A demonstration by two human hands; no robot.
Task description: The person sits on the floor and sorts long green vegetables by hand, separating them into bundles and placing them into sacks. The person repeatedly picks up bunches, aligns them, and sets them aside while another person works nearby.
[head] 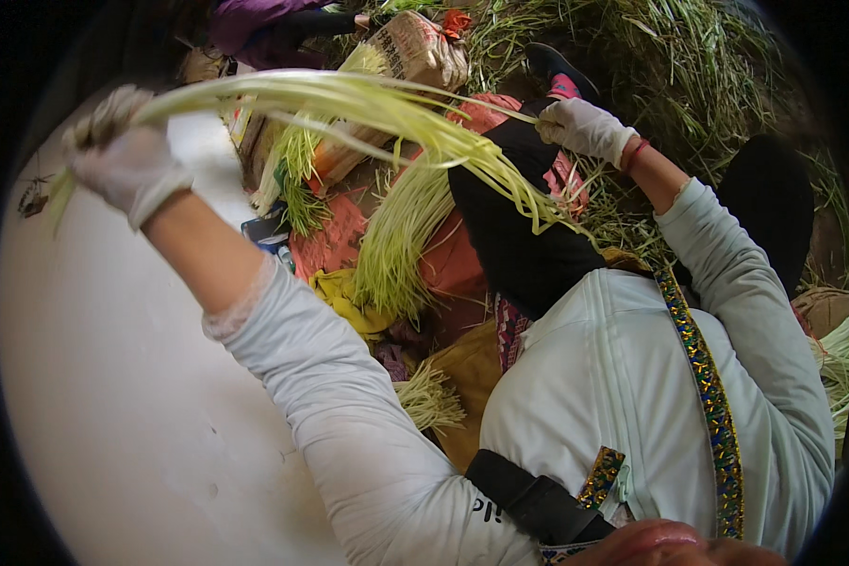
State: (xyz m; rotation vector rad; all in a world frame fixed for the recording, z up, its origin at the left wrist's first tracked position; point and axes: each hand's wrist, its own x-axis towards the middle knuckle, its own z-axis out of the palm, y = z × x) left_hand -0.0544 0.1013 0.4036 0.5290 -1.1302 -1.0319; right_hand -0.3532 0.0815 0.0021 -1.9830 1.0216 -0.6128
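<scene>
My left hand (pixel 124 141), in a whitish glove and blurred, is raised beside the white wall and grips a bundle of long pale yellow-green stalks (pixel 339 99). The bundle arches across to the right, and its thin ends droop over my dark-trousered knee. My right hand (pixel 580 131), gloved too, pinches the end of a thin strand that stretches away from the bundle. Below the held stalks, a thick bunch of similar stalks (pixel 410 233) rests on red plastic sacking (pixel 332 237).
A white wall (pixel 148 396) fills the left side. Loose green leaves (pixel 651 78) cover the ground at upper right. A printed woven sack (pixel 421 53) stands at the top, near a person in purple (pixel 262 28). Another stalk bunch (pixel 428 400) lies by a yellow cloth (pixel 354 301).
</scene>
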